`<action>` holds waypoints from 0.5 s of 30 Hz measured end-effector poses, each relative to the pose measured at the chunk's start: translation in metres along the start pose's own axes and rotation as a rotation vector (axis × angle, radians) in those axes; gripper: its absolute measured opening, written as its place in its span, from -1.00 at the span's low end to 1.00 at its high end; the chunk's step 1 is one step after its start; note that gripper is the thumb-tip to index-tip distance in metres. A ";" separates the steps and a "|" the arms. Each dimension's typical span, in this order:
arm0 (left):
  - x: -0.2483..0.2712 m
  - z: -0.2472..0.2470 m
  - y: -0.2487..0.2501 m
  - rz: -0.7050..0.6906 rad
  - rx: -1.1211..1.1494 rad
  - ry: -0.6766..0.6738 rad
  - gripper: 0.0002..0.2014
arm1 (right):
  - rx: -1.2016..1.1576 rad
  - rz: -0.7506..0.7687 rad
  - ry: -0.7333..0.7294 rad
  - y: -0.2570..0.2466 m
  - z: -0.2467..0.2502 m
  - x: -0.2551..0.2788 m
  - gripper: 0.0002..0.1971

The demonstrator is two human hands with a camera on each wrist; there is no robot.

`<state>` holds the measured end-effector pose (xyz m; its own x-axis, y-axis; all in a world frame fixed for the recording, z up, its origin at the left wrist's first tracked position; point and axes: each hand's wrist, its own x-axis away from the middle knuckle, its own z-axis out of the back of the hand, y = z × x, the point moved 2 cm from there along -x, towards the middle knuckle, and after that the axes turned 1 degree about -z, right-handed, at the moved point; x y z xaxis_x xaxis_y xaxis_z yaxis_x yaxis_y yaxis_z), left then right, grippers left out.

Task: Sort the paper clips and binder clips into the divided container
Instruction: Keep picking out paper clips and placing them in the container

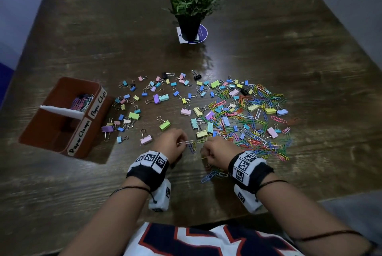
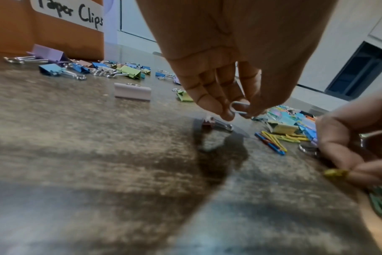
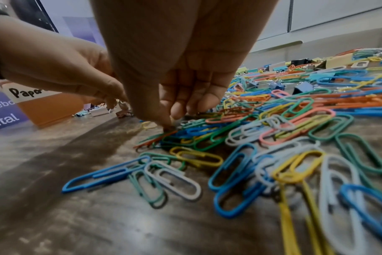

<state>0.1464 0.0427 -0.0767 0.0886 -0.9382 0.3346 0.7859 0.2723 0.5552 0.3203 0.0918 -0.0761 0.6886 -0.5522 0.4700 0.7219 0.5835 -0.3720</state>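
Observation:
My left hand [image 1: 182, 142] hovers just above the wooden table and pinches a white paper clip [image 2: 238, 107] between thumb and fingertips. Beside it, my right hand [image 1: 206, 155] pinches a yellow paper clip [image 2: 335, 174] at the near left edge of the coloured paper clip pile [image 1: 248, 129]; its fingertips [image 3: 168, 123] reach down among the clips. Pastel binder clips [image 1: 157, 96] lie scattered left of and behind the pile. The brown divided container [image 1: 51, 131] stands at the left, labelled "Paper Clips" and "Paper Clamps". Its far compartment holds paper clips [image 1: 81, 100].
A potted plant [image 1: 192, 7] stands on a coaster at the back centre of the table. A pink binder clip [image 1: 146, 139] lies just left of my left hand. A few loose paper clips [image 1: 213, 175] lie under my right wrist.

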 end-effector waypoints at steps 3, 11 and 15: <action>0.002 -0.002 0.000 -0.095 -0.074 -0.017 -0.91 | -0.107 -0.064 0.060 -0.003 0.002 -0.002 -0.90; 0.001 -0.009 0.001 -0.287 -0.355 -0.060 -0.81 | -0.341 -0.159 0.214 -0.012 0.006 -0.020 -0.81; -0.002 -0.011 -0.004 -0.314 -0.406 -0.106 -0.74 | -0.286 -0.141 0.195 -0.019 0.004 -0.027 -0.81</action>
<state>0.1500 0.0416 -0.0878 -0.2350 -0.9289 0.2863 0.9404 -0.1428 0.3086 0.2875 0.0977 -0.0786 0.5614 -0.7344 0.3815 0.7816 0.3190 -0.5360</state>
